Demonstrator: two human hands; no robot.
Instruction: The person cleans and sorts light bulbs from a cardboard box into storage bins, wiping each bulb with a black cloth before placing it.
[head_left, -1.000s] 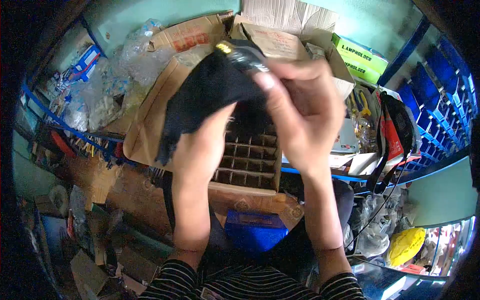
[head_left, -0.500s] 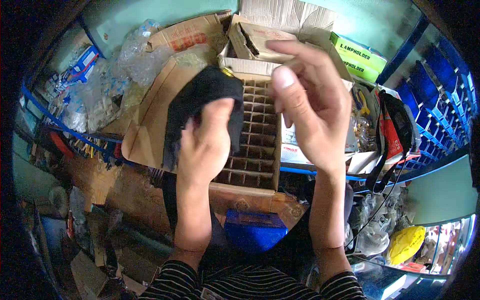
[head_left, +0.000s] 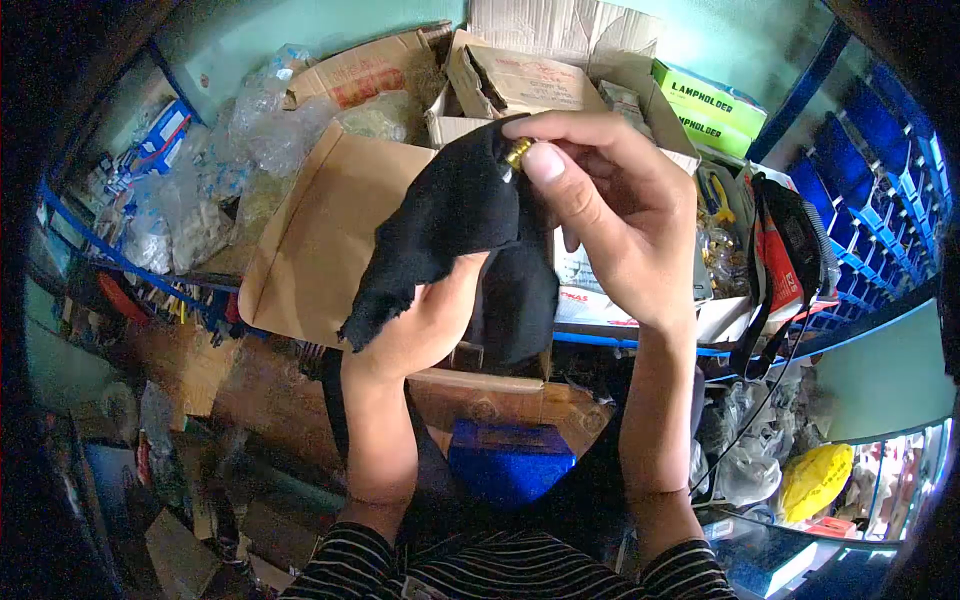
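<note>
A black cloth [head_left: 450, 205] hangs in folds over my left hand [head_left: 435, 320], which is closed on it from below; most of the fingers are hidden under the fabric. A small threaded brass piece [head_left: 518, 152] pokes out at the top of the cloth. My right hand [head_left: 625, 215] meets it there, with thumb and index finger closed on the brass piece at the cloth's edge. Beneath both hands is an open cardboard box [head_left: 480, 380], its divided inside largely covered by the cloth. The box's brown flap [head_left: 320, 240] is folded out to the left.
Behind stand more cardboard boxes [head_left: 535, 80] and green lampholder boxes [head_left: 710, 105]. Clear plastic bags [head_left: 265, 125] are heaped at left. To the right are yellow-handled pliers [head_left: 717, 195], a black strap [head_left: 765, 270] and blue racks [head_left: 880, 190]. A blue box [head_left: 510, 460] sits below, near my legs.
My left hand has brought the cloth and brass piece right, over the divided box. My right hand, apart from them before, now pinches the brass piece.
</note>
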